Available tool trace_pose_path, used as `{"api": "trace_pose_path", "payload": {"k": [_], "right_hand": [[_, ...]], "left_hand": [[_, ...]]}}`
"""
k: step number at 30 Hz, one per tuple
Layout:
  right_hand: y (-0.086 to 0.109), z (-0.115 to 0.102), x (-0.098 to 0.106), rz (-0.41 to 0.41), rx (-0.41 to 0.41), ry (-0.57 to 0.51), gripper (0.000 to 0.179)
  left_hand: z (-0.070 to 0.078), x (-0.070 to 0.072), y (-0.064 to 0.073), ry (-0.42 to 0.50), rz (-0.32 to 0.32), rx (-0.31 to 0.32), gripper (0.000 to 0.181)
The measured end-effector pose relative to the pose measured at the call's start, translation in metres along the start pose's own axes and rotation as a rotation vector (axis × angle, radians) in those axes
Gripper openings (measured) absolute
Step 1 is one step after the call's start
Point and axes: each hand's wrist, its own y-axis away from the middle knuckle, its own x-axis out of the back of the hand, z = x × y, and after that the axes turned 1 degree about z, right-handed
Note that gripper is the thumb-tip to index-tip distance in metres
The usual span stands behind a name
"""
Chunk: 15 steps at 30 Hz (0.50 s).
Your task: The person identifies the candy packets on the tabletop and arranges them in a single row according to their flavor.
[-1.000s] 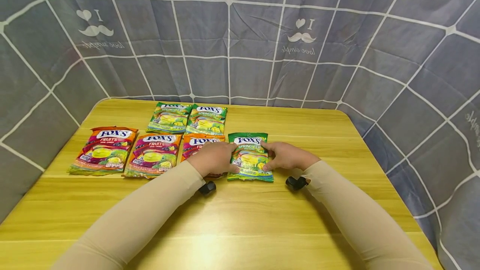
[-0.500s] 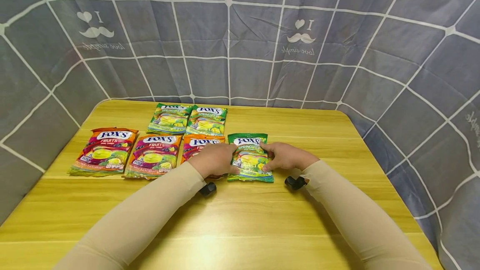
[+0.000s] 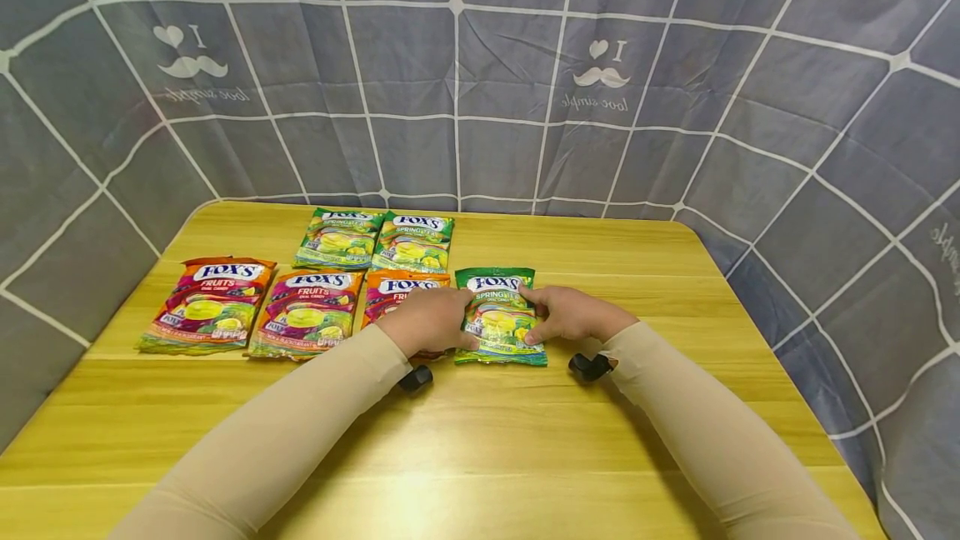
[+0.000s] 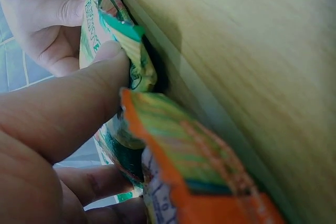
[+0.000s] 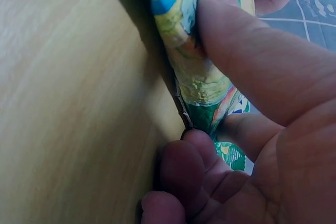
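Note:
A green Fox's Spring Tea candy bag (image 3: 497,315) lies face up on the wooden table, between my two hands. My left hand (image 3: 431,319) grips its left edge, thumb on the printed face, and partly covers an orange Fox's Fruits candy bag (image 3: 392,283) beside it. In the left wrist view that orange bag's end (image 4: 205,166) sits close against the green one. My right hand (image 3: 573,313) holds the right edge; in the right wrist view its thumb (image 5: 231,30) presses the face while other fingers curl at the bag's side near the tabletop.
Two more Fruits bags (image 3: 306,312) (image 3: 210,304) lie in the row to the left. Behind them are two green Spring Tea bags (image 3: 340,237) (image 3: 413,242). A grey checked curtain (image 3: 495,157) stands around the back and sides of the table (image 3: 480,457).

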Motion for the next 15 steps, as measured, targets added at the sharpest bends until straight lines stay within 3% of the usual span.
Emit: {"api": "trace_pose_path", "payload": {"k": [15], "right_hand": [[0.0011, 0.0001, 0.0, 0.0, 0.001, -0.004, 0.096]], "left_hand": [[0.0008, -0.0006, -0.0015, -0.018, -0.002, 0.011, 0.09]]}}
